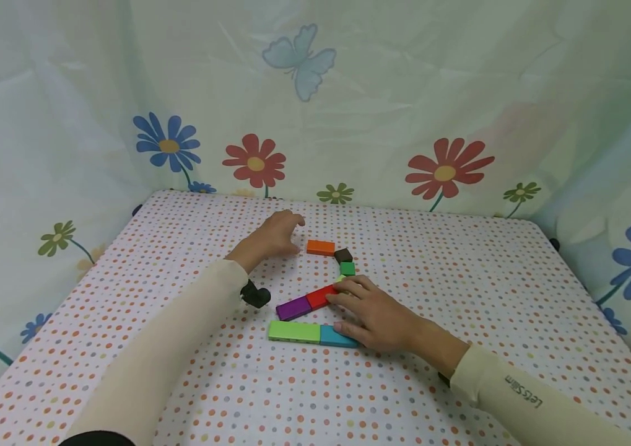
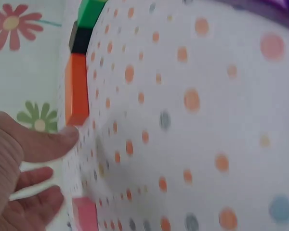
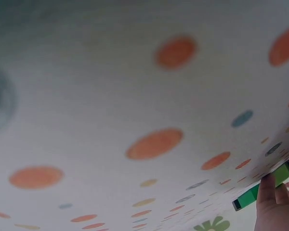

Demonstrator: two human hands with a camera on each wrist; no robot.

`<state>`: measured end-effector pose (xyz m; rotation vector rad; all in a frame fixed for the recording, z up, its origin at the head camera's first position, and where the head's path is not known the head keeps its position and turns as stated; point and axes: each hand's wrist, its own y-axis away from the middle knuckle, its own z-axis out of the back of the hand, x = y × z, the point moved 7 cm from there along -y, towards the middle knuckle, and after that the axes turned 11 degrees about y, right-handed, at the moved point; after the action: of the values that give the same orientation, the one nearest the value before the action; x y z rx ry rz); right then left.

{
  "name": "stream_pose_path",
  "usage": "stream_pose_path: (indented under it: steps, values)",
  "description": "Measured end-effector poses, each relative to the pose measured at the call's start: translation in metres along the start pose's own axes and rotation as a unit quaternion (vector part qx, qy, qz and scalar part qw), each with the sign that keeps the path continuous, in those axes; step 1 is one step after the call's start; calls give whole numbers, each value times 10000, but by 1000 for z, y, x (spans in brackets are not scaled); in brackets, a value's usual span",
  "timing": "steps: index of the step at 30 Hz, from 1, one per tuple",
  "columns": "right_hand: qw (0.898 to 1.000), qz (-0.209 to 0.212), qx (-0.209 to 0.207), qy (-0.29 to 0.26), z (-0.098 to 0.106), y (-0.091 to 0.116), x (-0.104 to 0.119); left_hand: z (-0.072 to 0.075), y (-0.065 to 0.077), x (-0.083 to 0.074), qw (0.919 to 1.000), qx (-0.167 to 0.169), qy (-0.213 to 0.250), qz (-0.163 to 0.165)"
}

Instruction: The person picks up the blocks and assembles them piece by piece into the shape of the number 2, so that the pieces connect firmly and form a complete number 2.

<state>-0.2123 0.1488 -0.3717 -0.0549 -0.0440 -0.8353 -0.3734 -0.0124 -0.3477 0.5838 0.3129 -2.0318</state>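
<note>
Several coloured blocks lie in a zigzag on the table. An orange block (image 1: pixel 321 248), a dark brown block (image 1: pixel 343 255) and a green block (image 1: pixel 347 268) form the far part. A red block (image 1: pixel 321 297) and a purple block (image 1: pixel 293 308) slant nearer, with a light green block (image 1: pixel 294 332) and a blue block (image 1: pixel 339 336) in front. My left hand (image 1: pixel 276 234) hovers left of the orange block, fingers loosely bent; a pink block (image 2: pixel 85 214) shows beside its fingers. My right hand (image 1: pixel 376 314) rests over the row, fingertips at the red block and thumb at the blue block.
A dotted white cloth (image 1: pixel 226 396) covers the table. Behind and beside it hangs a flowered curtain (image 1: pixel 371 118). A black wrist device (image 1: pixel 255 295) sits at the left cuff.
</note>
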Motion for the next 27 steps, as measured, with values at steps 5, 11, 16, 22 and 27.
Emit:
stream_pose_path:
  steps: [5,11,16,22,27]
  values:
    - [9999,-64,33,116,-1,0,-1,13,6,10,9983,-315,468,-111]
    - [9998,-122,69,143,-2,-1,-1,22,10,23,9964,-513,671,97]
    - [9998,-138,77,154,-4,-1,-1,25,11,36,9953,-544,746,308]
    - [9998,-104,48,137,-4,0,-2,25,13,51,9957,-523,520,557]
    - [9999,-71,20,155,-4,-1,-2,23,14,58,9951,-447,616,633]
